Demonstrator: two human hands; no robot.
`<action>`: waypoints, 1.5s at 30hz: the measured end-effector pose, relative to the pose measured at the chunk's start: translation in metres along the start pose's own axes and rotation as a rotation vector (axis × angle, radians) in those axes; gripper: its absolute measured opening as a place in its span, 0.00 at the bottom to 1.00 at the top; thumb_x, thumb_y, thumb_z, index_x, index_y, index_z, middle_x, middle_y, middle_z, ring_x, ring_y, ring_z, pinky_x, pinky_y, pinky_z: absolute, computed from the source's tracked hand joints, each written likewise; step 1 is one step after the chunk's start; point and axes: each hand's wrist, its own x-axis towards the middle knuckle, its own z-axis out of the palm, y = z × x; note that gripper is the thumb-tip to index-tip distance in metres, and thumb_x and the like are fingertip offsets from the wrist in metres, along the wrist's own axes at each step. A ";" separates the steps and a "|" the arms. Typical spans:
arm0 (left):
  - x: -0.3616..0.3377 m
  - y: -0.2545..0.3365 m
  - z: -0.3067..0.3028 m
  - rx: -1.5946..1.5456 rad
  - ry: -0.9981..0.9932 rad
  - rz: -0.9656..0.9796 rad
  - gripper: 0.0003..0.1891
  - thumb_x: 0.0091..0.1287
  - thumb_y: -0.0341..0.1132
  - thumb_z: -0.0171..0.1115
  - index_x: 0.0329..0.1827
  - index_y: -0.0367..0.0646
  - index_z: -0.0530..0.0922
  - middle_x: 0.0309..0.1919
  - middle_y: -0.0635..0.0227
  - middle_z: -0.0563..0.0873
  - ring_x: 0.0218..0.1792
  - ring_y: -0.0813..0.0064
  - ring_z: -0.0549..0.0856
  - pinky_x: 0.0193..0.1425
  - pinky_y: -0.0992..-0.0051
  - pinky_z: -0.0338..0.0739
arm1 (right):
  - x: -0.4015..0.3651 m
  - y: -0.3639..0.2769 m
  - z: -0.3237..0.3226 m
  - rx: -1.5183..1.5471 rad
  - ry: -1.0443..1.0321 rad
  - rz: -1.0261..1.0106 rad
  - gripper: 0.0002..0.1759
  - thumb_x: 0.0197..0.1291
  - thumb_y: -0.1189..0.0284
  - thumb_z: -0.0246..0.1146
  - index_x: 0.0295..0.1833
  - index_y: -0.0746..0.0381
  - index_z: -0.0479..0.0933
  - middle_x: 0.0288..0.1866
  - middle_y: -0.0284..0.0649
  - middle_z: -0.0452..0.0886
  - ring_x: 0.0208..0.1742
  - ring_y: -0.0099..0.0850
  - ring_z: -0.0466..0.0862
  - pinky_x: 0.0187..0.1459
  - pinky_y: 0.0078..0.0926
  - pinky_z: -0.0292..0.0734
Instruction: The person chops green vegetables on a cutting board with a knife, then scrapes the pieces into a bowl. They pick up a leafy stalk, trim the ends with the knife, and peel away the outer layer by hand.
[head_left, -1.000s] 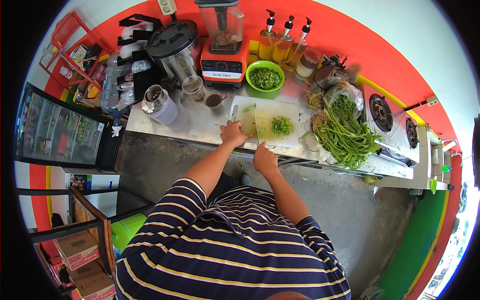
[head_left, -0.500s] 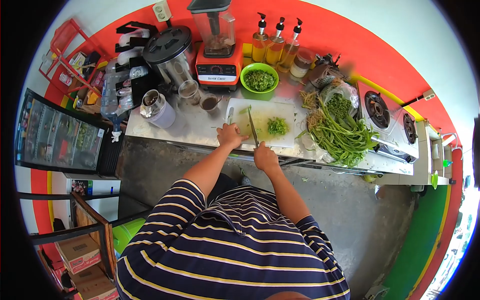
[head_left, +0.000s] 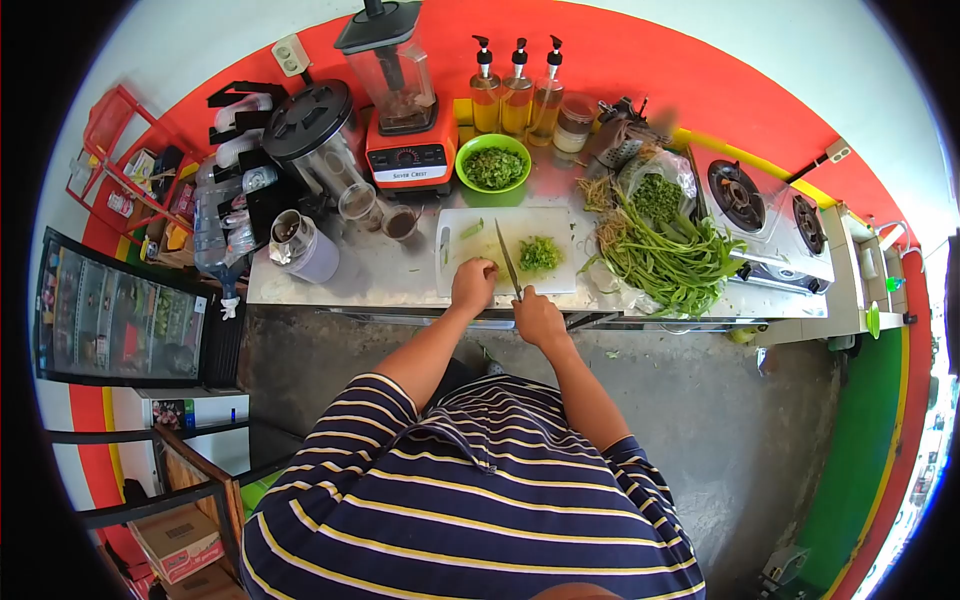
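My right hand [head_left: 540, 318] is closed round the handle of a knife [head_left: 507, 256], whose blade points up and slightly left over the white cutting board [head_left: 561, 283]. Close to the blade, on its left, my left hand [head_left: 474, 283] rests at the board's front edge with its fingers curled together; anything between them is too small to make out. Chopped greens [head_left: 540, 254] lie in a small pile right of the knife. A short green piece [head_left: 471, 229] lies on the upper left of the board.
Behind the board stand a green bowl of chopped greens [head_left: 493, 168], a red blender [head_left: 409, 150] and pump bottles [head_left: 516, 100]. Cups [head_left: 400, 224] are at the left. Long leafy greens [head_left: 673, 262] lie to the right, beside a gas stove [head_left: 765, 235].
The camera view has shifted a little. My left hand's fingers, spread before, are now drawn together nearer the knife. My right hand still holds the knife.
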 end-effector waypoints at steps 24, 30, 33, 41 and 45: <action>0.014 -0.030 -0.020 0.013 -0.140 -0.173 0.21 0.44 0.36 0.85 0.37 0.42 0.82 0.30 0.64 0.81 0.33 0.66 0.82 0.41 0.66 0.77 | 0.009 -0.035 0.007 -0.281 -0.093 0.055 0.16 0.66 0.69 0.55 0.53 0.70 0.71 0.46 0.54 0.87 0.48 0.48 0.89 0.50 0.43 0.84; 0.015 -0.037 -0.015 0.022 -0.143 -0.134 0.21 0.44 0.36 0.84 0.37 0.40 0.82 0.31 0.62 0.82 0.33 0.65 0.83 0.40 0.65 0.78 | 0.023 -0.026 0.001 -0.270 -0.158 0.042 0.17 0.67 0.69 0.54 0.55 0.70 0.70 0.49 0.55 0.87 0.52 0.49 0.88 0.52 0.43 0.83; 0.013 -0.036 -0.019 0.010 -0.139 -0.120 0.21 0.43 0.36 0.85 0.36 0.41 0.81 0.30 0.63 0.81 0.32 0.65 0.82 0.40 0.65 0.77 | 0.019 -0.032 -0.011 -0.269 -0.197 0.034 0.18 0.67 0.69 0.55 0.56 0.70 0.69 0.49 0.55 0.87 0.52 0.50 0.88 0.53 0.44 0.83; 0.009 -0.035 -0.017 -0.002 -0.118 -0.132 0.20 0.44 0.35 0.84 0.35 0.42 0.81 0.30 0.64 0.79 0.32 0.66 0.80 0.39 0.66 0.76 | 0.017 -0.028 0.002 -0.233 -0.169 0.035 0.17 0.66 0.69 0.54 0.53 0.70 0.69 0.47 0.59 0.86 0.49 0.53 0.88 0.52 0.47 0.83; 0.003 -0.035 -0.017 0.000 -0.068 -0.062 0.17 0.46 0.35 0.82 0.35 0.43 0.82 0.31 0.64 0.79 0.35 0.64 0.79 0.43 0.65 0.75 | 0.013 -0.028 0.004 -0.248 -0.198 0.029 0.18 0.66 0.69 0.55 0.55 0.70 0.69 0.46 0.58 0.86 0.49 0.50 0.89 0.50 0.45 0.84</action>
